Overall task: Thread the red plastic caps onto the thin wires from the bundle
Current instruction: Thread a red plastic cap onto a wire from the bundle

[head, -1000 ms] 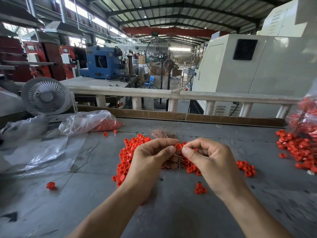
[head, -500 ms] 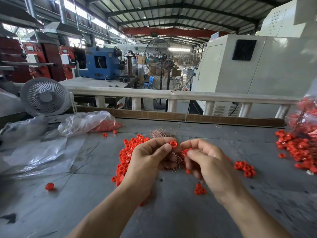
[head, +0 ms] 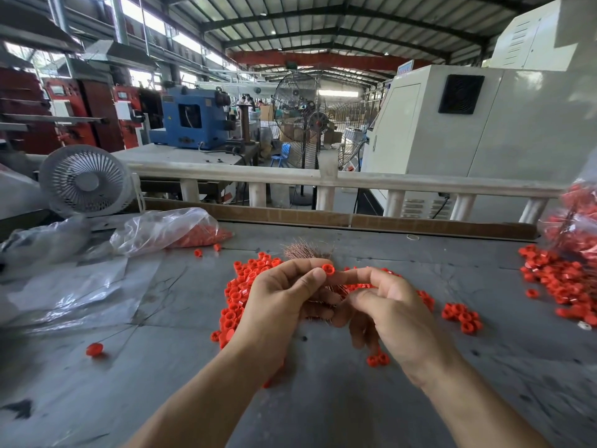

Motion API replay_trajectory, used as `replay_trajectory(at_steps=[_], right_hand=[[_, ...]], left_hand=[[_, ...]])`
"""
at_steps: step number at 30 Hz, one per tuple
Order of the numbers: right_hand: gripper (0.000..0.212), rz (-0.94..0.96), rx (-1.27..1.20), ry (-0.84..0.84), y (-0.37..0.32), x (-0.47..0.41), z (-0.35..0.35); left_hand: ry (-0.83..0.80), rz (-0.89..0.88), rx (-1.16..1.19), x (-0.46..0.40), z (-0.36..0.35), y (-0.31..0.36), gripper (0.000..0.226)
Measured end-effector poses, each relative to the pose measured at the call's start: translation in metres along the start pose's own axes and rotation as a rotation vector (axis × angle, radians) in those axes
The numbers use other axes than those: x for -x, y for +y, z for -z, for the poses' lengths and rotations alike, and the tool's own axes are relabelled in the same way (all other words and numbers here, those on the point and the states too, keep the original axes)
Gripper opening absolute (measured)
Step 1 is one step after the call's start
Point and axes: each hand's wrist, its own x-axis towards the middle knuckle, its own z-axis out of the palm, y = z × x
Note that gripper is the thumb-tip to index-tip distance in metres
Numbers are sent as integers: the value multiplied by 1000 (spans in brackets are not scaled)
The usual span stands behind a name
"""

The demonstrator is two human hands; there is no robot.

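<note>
Cap in hand: one red plastic cap (head: 328,269), a short round ring with an open hollow mouth turned toward the camera, sits raised above the grey worktable (head: 323,399) between the two hands.
Left hand: the left hand (head: 281,302) pinches that cap between thumb and forefinger; its lower fingers curl round the wire bundle (head: 308,252).
Right hand: the right hand (head: 392,313) has its fingers curled, forefinger stretched toward the cap and reaching it; whether it grips a wire cannot be told.
Wire bundle: thin coppery-brown strands, their tips fanning out like a brush just behind the left hand's knuckles; the rest is hidden by the hands.
Loose caps: a bright red heap of caps (head: 245,286) lies on the table beneath and to the left of the hands; a small cluster (head: 462,316) lies to the right, and a pair (head: 377,359) under the right wrist.
Single cap: one cap on a wire (head: 94,349) lies apart at the left.
Bag: a clear plastic bag (head: 168,229) holding caps lies at the back left.
</note>
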Motion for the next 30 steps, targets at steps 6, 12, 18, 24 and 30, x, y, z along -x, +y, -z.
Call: replay_trajectory(at_steps=[6,12,18,24,30], right_hand=[[24,14,-15,13,-1,2,-1],[26,10,-12,4,2,1,1],[26,20,-40,-13,1,-1,1],[31,21,-47,-38,4,-2,1],[33,13,-31,-41,4,-2,2]], left_hand=[[-2,22,25,1,0,1,30],[24,31,31,0,0,2,32],[35,64,73,1,0,4,25],[36,110,147,2,-4,7,28],[26,143,160,4,-5,10,28]])
